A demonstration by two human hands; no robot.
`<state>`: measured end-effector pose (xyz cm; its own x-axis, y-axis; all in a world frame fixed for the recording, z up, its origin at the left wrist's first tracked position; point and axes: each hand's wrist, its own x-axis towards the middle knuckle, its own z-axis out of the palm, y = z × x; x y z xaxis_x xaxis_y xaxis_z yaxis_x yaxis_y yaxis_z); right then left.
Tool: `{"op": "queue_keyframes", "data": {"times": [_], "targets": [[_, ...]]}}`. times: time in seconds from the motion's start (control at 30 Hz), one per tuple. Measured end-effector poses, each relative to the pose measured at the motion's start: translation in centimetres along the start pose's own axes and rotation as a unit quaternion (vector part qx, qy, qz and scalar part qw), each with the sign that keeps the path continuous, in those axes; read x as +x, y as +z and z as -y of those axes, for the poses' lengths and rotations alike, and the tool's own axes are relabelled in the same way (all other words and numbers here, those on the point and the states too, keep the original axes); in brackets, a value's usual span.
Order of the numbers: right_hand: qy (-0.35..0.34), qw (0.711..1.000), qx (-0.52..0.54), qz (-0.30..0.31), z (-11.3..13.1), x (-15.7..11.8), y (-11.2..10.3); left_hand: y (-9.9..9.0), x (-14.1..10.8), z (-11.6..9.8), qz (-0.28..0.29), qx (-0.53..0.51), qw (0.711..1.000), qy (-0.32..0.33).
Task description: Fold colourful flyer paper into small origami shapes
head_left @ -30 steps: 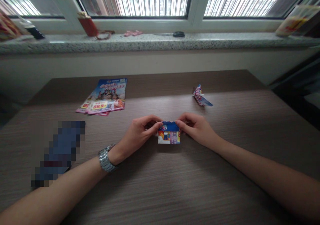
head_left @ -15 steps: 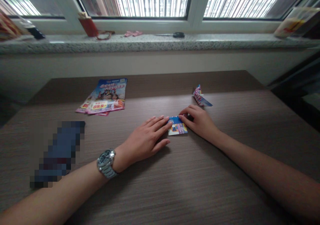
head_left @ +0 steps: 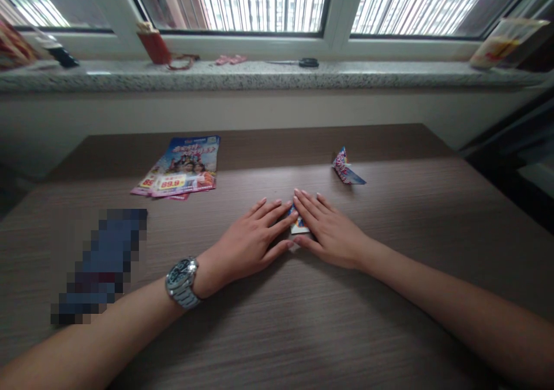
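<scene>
Plainly, the largest thing before us is the brown, wood-grained tabletop (head_left: pixel 277 332), spread out below a window (head_left: pixel 264 3) with bars beyond its glass. A speckled stone sill (head_left: pixel 242 78) runs between the two. At the far left of the tabletop we see an overlapping pile of printed flyers (head_left: pixel 186 168), and nearer us, beside our left forearm, lies a dark object (head_left: pixel 101 266) whose details are blocked out.

Our left hand (head_left: pixel 253 237) and our right hand (head_left: pixel 333 231) lie palm down near the middle, their fingertips almost meeting. Each grip is flat and spread, fingers stretched out rather than curled round anything. On our left wrist we wear a metal watch (head_left: pixel 182 281). Beyond our right hand, and apart from it, a folded paper shape (head_left: pixel 346 171) with pointed ends sits on the tabletop.

Smallest to our eyes is the piece of colourful paper (head_left: pixel 298 227) under our fingers. It rests on the tabletop between our hands, touched from both sides; we see only a blue, orange and white patch, the rest being covered.
</scene>
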<state>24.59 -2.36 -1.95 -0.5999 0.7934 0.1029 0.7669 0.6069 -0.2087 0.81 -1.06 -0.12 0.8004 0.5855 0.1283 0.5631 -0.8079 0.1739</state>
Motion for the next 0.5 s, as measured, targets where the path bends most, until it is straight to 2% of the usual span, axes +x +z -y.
{"op": "queue_keyframes", "data": {"times": [0.27,0.5], "targets": [[0.002,1.0,0.01,0.014,0.0,-0.1,-0.3,-1.0,-0.5,1.1,0.023,0.002,0.997,0.079],[0.006,1.0,0.015,0.022,-0.1,-0.1,-0.5,-1.8,-0.5,1.5,0.03,-0.004,0.995,0.091]]}}
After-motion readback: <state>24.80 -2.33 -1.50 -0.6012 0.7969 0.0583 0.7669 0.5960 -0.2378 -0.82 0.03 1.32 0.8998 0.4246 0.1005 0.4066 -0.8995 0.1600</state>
